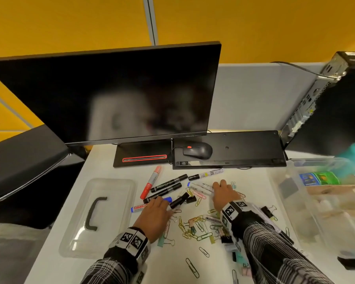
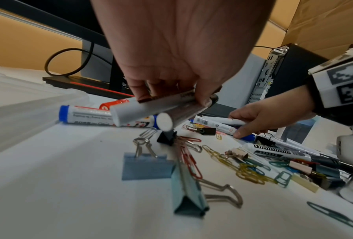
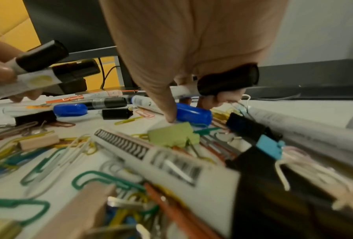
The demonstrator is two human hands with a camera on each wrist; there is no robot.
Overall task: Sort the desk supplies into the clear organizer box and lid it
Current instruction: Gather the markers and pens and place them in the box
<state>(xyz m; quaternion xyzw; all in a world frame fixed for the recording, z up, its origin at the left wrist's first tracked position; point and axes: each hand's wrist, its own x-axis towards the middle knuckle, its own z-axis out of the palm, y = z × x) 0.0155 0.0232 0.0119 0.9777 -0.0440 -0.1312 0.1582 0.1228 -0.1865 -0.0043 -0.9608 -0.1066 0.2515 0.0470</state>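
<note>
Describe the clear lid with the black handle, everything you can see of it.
The clear lid lies flat on the white desk, left of the scattered markers and of the left hand. It looks like see-through plastic, rectangular with rounded corners and a raised rim. A black curved handle sits along its middle. Nothing rests on it and neither hand touches it.

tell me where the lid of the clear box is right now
In the head view the clear lid lies flat on the desk on the left side, its black handle facing up, just left of the scattered markers and the left hand.
</note>
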